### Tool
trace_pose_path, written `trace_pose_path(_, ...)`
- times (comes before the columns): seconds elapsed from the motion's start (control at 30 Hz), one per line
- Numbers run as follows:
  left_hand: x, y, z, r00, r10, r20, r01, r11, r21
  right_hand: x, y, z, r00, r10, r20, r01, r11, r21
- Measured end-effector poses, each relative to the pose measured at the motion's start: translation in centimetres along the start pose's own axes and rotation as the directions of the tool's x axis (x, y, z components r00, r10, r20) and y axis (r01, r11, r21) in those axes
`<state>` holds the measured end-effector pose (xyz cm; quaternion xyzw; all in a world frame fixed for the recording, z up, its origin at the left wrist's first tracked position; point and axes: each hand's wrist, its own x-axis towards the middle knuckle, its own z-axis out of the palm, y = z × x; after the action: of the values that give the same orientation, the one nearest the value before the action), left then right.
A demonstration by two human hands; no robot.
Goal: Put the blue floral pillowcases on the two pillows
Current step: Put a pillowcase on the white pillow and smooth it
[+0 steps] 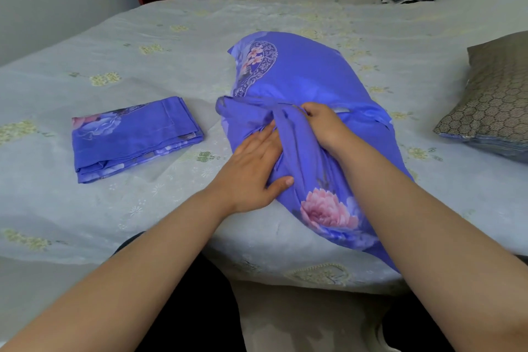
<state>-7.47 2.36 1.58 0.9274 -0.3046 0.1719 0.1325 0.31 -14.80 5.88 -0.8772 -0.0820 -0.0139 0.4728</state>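
Left hand [251, 168] presses flat, fingers straight, on pillowcase [300, 128]; right hand [323, 123] pinches its bunched edge; folded pillowcase [134, 137] lies left.

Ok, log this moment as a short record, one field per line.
surface: bed
pillow in work: covered by blue floral pillowcase, loose open end toward the person
left hand: flat on the loose fabric
right hand: gripping bunched fabric at the opening
second pillowcase: folded, left of the pillow
bare pillow: far right, uncovered
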Motion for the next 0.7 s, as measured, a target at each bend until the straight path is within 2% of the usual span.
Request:
trace_pose_path(0.07, 1.6, 0.5, -0.5, 1.0, 0.01, -0.003, -0.01, 0.999, -0.037, -0.6, -0.1, -1.1, 0.997, 0.049, 0.051, -0.057, 0.985, 0.163)
trace_pose_path(0.17, 3.2, 1.1, -0.6, 0.999, 0.023, -0.032, -0.025, 0.996, -0.087, -3.0, -0.7, -2.4, 0.974, 0.133, 0.184, -0.196, 0.901, 0.388)
trace_pose_path(0.3, 3.5, 1.9, -0.2, 0.997, 0.027, -0.066, -0.033, 0.995, -0.09, -4.0, 0.3, -3.4, 0.935, 0.064, 0.35, -0.254, 0.808, 0.531)
trace_pose_path(0.43, 2.3, 2.0, 0.7, 0.998, 0.032, -0.052, -0.036, 0.997, -0.069, -3.3, 0.3, -4.9, 0.913, 0.049, 0.406, -0.307, 0.738, 0.601)
trace_pose_path(0.47, 1.8, 1.9, 1.0, 0.998, 0.031, -0.049, -0.035, 0.997, -0.073, -3.1, -0.1, -5.4, 0.913, 0.065, 0.403, -0.308, 0.758, 0.575)
trace_pose_path(0.53, 1.0, 1.6, 1.4, 0.999, 0.021, -0.037, -0.024, 0.996, -0.082, -2.8, -1.2, -5.9, 0.938, 0.095, 0.333, -0.228, 0.893, 0.389)
trace_pose_path(0.57, 0.7, 1.5, 1.6, 0.999, 0.012, -0.034, -0.014, 0.996, -0.083, -2.6, -1.8, -5.8, 0.969, 0.076, 0.234, -0.125, 0.971, 0.203)
trace_pose_path(0.6, 0.4, 1.5, 1.8, 0.999, 0.001, -0.039, -0.005, 0.996, -0.085, -2.6, -2.5, -5.6, 0.991, 0.027, 0.134, -0.023, 0.999, -0.032)
trace_pose_path(0.63, 0.1, 1.5, 1.9, 0.999, -0.008, -0.049, 0.004, 0.996, -0.088, -2.8, -3.2, -5.2, 0.997, -0.047, 0.053, 0.06, 0.96, -0.272)
trace_pose_path(0.67, -0.1, 1.4, 2.1, 0.998, -0.016, -0.059, 0.01, 0.995, -0.094, -3.1, -3.7, -4.6, 0.994, -0.111, 0.023, 0.11, 0.894, -0.435)
trace_pose_path(0.7, -0.2, 1.4, 2.2, 0.998, -0.022, -0.064, 0.016, 0.995, -0.099, -3.4, -4.0, -4.2, 0.989, -0.145, 0.017, 0.134, 0.854, -0.502)
